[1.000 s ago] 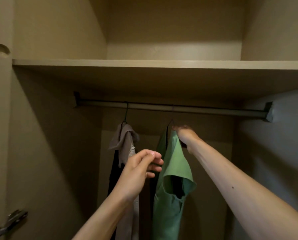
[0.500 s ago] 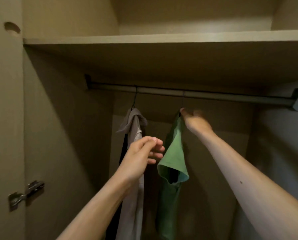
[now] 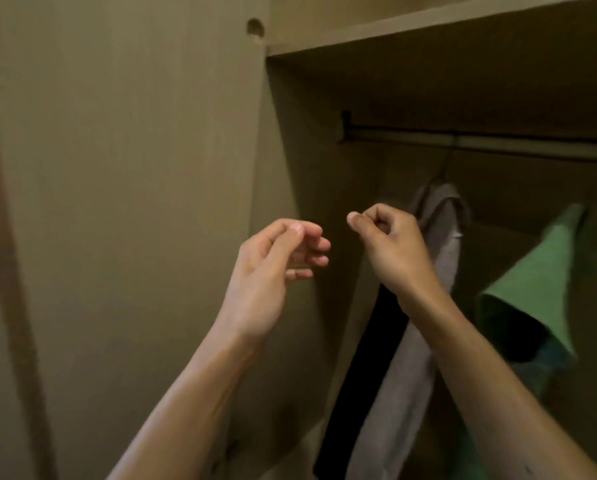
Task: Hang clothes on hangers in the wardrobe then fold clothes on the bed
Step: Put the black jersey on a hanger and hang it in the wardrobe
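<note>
A green shirt (image 3: 529,282) hangs on a hanger from the wardrobe rail (image 3: 498,142) at the right. Left of it a grey garment (image 3: 442,244) hangs over a black one (image 3: 370,368). My left hand (image 3: 273,271) is raised in front of the wardrobe door, fingers loosely curled and apart, holding nothing. My right hand (image 3: 390,247) is raised beside it, in front of the grey garment, curled into a loose fist with nothing in it. Neither hand touches the clothes.
The open wardrobe door (image 3: 124,202) fills the left half of the view, with a round hinge recess (image 3: 255,27) near its top. A shelf (image 3: 428,26) runs above the rail. The wardrobe's left inner wall (image 3: 307,168) stands behind my hands.
My right hand has let go of the green shirt's hanger and drawn back beside my left hand. The view has swung left towards the door, so the clothes sit further right.
</note>
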Motion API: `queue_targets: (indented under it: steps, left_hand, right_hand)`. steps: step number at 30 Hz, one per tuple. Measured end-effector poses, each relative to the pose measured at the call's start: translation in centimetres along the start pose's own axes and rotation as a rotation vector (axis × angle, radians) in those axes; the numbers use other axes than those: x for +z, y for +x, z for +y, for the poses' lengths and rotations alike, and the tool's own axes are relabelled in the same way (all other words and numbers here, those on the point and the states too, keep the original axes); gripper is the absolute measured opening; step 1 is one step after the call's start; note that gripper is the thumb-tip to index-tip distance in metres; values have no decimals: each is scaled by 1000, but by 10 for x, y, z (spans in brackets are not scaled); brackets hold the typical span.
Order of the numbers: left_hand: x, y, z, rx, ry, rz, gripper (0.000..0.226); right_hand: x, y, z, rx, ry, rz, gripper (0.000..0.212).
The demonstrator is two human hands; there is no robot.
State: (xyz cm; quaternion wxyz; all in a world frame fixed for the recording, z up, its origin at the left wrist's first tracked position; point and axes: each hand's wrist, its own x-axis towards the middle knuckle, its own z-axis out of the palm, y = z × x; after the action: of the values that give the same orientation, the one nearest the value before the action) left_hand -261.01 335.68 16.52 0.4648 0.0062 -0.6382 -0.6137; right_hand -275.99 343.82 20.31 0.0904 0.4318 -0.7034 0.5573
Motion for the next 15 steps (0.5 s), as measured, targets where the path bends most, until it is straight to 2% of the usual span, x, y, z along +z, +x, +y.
queue_targets:
  steps: [11,15]
  left_hand:
    - [-210,-102,69,123,296,487,32]
    - [-286,-128,87,89,400,663,33]
  right_hand:
    - [241,-85,-93,-100,408,-625,29]
    - [315,-118,-138,-108,520,-746,27]
